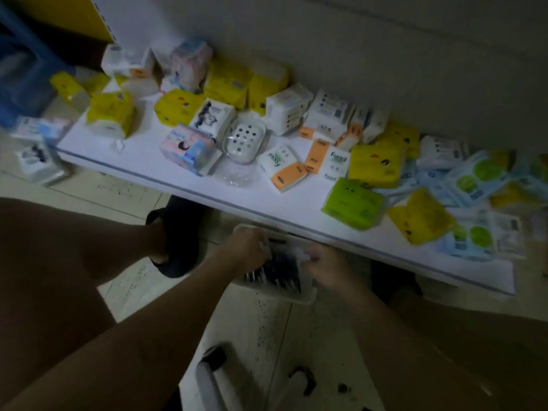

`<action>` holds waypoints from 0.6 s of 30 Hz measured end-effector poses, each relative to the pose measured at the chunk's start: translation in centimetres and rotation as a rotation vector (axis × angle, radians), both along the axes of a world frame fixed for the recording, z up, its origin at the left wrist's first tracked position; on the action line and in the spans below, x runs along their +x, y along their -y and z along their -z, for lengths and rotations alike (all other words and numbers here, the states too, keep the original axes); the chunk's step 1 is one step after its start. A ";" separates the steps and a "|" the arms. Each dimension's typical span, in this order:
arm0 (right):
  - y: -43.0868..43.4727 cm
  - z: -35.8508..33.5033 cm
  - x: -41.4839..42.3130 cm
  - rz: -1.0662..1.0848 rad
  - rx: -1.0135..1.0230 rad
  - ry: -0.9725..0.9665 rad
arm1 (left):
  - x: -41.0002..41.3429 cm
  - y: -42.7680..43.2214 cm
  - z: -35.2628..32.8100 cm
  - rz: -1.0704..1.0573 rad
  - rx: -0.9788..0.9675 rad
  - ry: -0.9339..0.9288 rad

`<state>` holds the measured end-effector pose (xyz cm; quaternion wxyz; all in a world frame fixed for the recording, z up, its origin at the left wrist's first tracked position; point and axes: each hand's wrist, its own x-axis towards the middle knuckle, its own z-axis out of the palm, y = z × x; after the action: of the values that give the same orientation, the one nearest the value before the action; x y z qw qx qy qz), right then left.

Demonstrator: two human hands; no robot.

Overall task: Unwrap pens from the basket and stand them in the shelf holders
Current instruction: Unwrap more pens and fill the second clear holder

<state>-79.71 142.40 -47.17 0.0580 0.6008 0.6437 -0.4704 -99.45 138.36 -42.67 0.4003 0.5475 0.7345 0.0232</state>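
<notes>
Gripping one end of a bundle of dark pens (277, 266) sheathed in clear plastic wrap, the left hand (246, 250) has its fingers curled down round it. The right hand (324, 266) is curled as well, its fingertips pinching the opposite side of the same bundle; blur hides whether they catch only the wrap or the pens too. The bundle lies low inside a shallow white plastic basket (302, 295), between the two hands.

The basket sits on pale speckled floor tiles (267, 336), its far side tucked under the front edge of a low white shelf board (148, 161). A foot in a black slipper (173, 247) stands on the tiles just left of the basket.

On the shelf board lies a loose scatter of packaged goods:
- yellow tissue packs (109, 114) toward the left and back
- a pink and blue soft pack (189, 149) near the front edge
- a white oval soap dish with dark holes (244, 139) just beside the pink and blue pack
- white and orange facial tissue packs (284, 170) further right
- a bright green pack (353, 203) at the front
- blue and green wipe packs (477, 173) heaped at the right end

A grey wall (355, 54) backs the shelf, and a blue plastic crate (20, 69) stands at the upper left. Near the bottom edge is a white tubular frame with black fittings (207, 378), too dim to identify.
</notes>
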 end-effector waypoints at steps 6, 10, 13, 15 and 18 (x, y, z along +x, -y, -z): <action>0.5 7.3 -2.0 -0.084 -0.143 0.074 | 0.2 0.9 3.4 -0.037 -0.124 0.012; 1.5 10.5 -3.0 -0.202 -0.217 0.104 | -0.6 3.3 4.1 -0.115 -0.187 0.033; 2.1 11.3 -3.7 -0.252 -0.249 0.134 | -0.6 4.1 4.3 -0.134 -0.199 0.042; 2.1 12.1 -3.7 -0.316 -0.260 0.174 | -0.1 4.4 4.6 -0.142 -0.208 0.074; 2.3 12.9 -3.9 -0.431 -0.337 0.230 | 0.1 5.1 4.8 -0.146 -0.219 0.098</action>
<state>-83.63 140.09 -60.06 0.3280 0.4818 0.6585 -0.4761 -99.33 133.24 -47.42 0.4904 0.4439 0.7500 -0.0014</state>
